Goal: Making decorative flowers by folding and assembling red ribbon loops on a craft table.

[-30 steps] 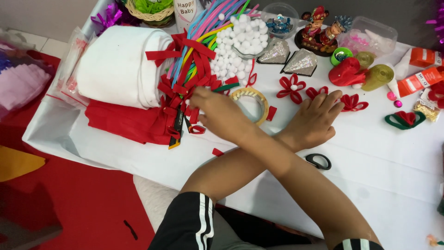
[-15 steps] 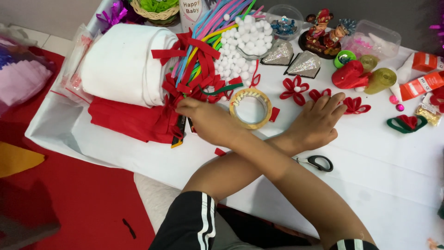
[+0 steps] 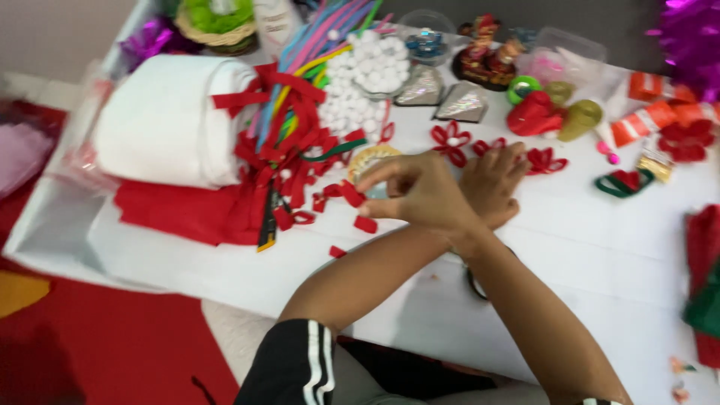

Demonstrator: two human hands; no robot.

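on white table: arms crossed over craft bits.
r hand (image 3: 416, 191) pinching red ribbon piece (image 3: 351, 193); l hand (image 3: 491, 184) flat, released. keep pinch firm, lift slow.

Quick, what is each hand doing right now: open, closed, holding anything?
Left hand: open, flat on the white table, holding nothing.
Right hand: crossed over the left, fingertips pinching a small red ribbon piece.
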